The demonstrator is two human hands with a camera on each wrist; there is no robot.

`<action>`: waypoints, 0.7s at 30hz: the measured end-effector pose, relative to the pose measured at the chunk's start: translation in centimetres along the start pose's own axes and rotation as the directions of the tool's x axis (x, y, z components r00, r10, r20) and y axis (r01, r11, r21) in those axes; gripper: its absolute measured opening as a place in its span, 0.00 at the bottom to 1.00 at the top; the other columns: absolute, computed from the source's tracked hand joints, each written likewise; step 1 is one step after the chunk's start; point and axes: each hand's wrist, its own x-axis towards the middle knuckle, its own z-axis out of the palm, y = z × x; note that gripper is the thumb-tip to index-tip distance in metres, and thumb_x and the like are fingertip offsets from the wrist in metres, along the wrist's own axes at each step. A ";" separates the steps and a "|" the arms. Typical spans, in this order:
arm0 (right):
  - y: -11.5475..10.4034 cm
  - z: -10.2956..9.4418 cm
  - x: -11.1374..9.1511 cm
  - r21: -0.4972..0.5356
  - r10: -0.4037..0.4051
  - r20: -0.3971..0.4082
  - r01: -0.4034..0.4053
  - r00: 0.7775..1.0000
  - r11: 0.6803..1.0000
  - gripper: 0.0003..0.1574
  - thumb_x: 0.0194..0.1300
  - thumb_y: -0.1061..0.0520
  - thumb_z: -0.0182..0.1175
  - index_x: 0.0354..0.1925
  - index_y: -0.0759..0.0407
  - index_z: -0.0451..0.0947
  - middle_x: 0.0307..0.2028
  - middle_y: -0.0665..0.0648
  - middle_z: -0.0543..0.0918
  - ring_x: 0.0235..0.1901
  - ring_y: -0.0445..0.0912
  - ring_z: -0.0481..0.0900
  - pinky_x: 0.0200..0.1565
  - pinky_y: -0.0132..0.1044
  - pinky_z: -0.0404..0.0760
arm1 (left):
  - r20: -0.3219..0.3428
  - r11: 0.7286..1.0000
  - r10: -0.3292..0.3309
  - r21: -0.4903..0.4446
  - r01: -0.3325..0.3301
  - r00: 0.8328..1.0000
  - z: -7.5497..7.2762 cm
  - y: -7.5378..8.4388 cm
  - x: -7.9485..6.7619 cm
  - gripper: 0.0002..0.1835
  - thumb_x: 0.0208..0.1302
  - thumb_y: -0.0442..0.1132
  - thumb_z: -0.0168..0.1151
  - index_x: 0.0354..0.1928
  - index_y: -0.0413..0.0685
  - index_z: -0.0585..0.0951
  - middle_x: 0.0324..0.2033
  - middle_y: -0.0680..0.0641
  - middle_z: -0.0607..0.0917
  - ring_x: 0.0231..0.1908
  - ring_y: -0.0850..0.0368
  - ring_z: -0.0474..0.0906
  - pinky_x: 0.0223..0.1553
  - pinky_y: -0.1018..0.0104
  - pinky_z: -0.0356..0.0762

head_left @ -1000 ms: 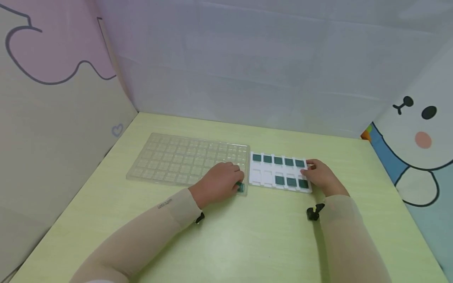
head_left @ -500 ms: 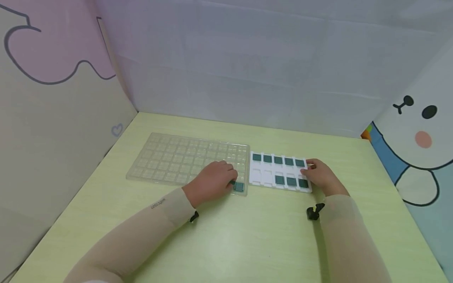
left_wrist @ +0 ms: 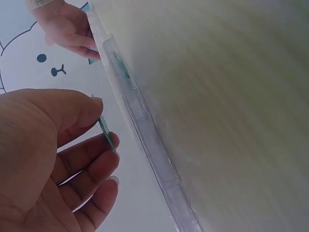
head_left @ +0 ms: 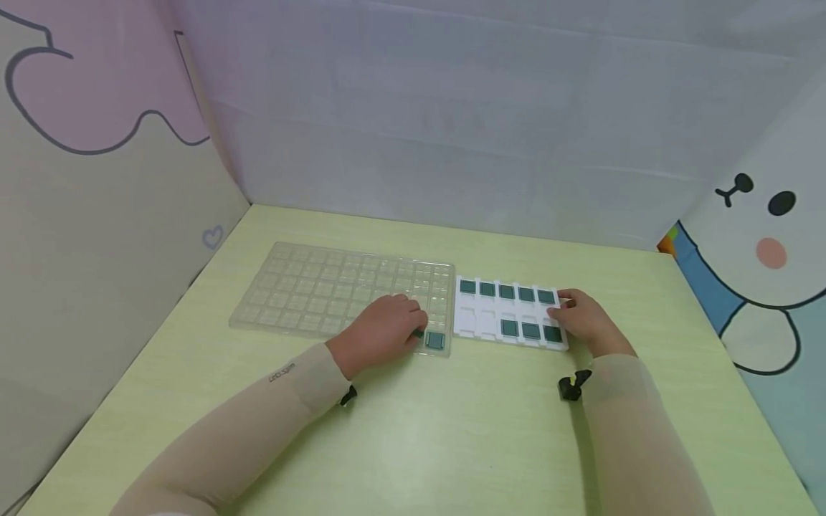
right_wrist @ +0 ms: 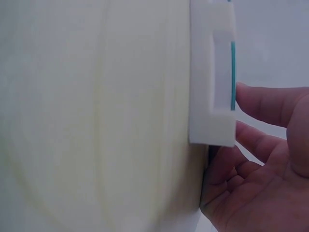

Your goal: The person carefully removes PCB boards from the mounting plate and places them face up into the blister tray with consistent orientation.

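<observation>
My left hand [head_left: 377, 335] is over the front right part of the clear plastic tray [head_left: 316, 287]. Between its thumb and fingers it pinches a thin green square chip [left_wrist: 107, 133], seen edge-on in the left wrist view; the head view hides most of it. Another green chip [head_left: 435, 340] lies in the tray's front right corner pocket. My right hand [head_left: 584, 322] grips the right end of the white tray [head_left: 477, 324], thumb at the top edge and fingers by the end wall. Several green chips sit in that tray's two rows; two front-left pockets are bare.
Both trays lie side by side, nearly touching, on a pale yellow table [head_left: 419, 430]. A white cloth wall [head_left: 452, 143] stands behind, with printed panels at the left and right [head_left: 761, 301]. A black wrist-camera mount [head_left: 571, 387] hangs by the right sleeve.
My left hand has moved left from the clear tray's corner, uncovering the chip there, and a green chip now shows at its fingertips. My right hand and the white tray have stayed put.
</observation>
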 end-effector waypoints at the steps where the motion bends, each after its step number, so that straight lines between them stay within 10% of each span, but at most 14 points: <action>1: 0.0 0.0 0.0 0.001 0.000 0.001 0.000 1.000 1.000 0.45 0.79 0.47 0.54 0.80 0.64 0.48 0.74 0.75 0.57 0.68 0.68 0.60 0.69 0.67 0.60 | -0.002 1.000 0.002 -0.003 -0.002 1.000 0.0 0.0 0.0 0.04 0.66 0.35 0.67 0.38 0.54 0.84 0.33 0.57 0.82 0.35 0.59 0.74 0.42 0.65 0.74; 21: -0.3 0.1 -0.2 0.000 -0.004 0.011 0.004 1.000 1.000 0.45 0.79 0.47 0.53 0.80 0.64 0.48 0.75 0.75 0.56 0.69 0.68 0.59 0.68 0.69 0.58 | 0.058 1.000 -0.023 -0.011 0.024 0.998 0.0 0.1 -0.3 0.03 0.67 0.37 0.68 0.39 0.54 0.84 0.34 0.57 0.82 0.36 0.58 0.74 0.41 0.64 0.74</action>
